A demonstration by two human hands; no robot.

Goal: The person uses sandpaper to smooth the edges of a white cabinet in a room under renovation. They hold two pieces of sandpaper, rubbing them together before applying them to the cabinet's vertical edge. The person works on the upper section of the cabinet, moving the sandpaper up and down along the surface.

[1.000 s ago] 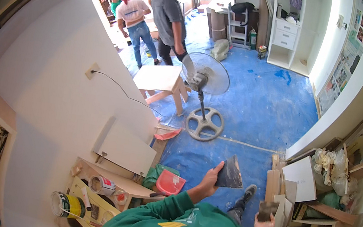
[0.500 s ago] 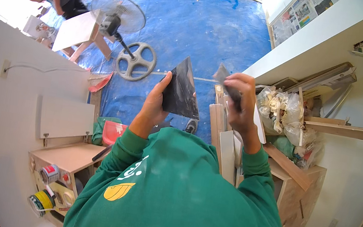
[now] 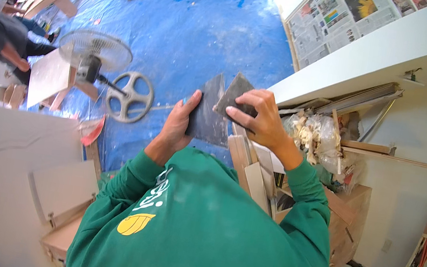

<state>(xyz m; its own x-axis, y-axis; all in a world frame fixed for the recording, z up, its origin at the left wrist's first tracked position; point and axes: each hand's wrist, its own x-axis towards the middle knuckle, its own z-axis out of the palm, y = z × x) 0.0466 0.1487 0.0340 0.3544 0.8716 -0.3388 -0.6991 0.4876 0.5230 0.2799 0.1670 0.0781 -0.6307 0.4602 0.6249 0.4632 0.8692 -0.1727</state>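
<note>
My left hand (image 3: 173, 125) is closed around the edge of a dark, flat, four-sided plate (image 3: 208, 115) with pale smears, its thumb lying along the near face. In my right hand (image 3: 264, 120) is a smaller dark flat piece (image 3: 235, 92) with a worn, greyish edge, fingers spread over its face and gripping it. This smaller piece is tilted and overlaps the plate's right side in the picture; whether the two touch I cannot tell. Both are held above the blue floor sheet (image 3: 184, 35), in front of my green sweatshirt.
A pedestal fan (image 3: 95, 55) with a round spoked base stands at left, beside a low wooden table (image 3: 51, 76) and a person (image 3: 9, 42). Wood boards (image 3: 247, 149) lean close to my right arm. Plastic bags of scrap (image 3: 328, 139) lie by the right-hand wall.
My right hand has moved left and lowered its piece from upright beside the plate to over its right edge. The view has shifted, so the fan and the other person appear further left.
</note>
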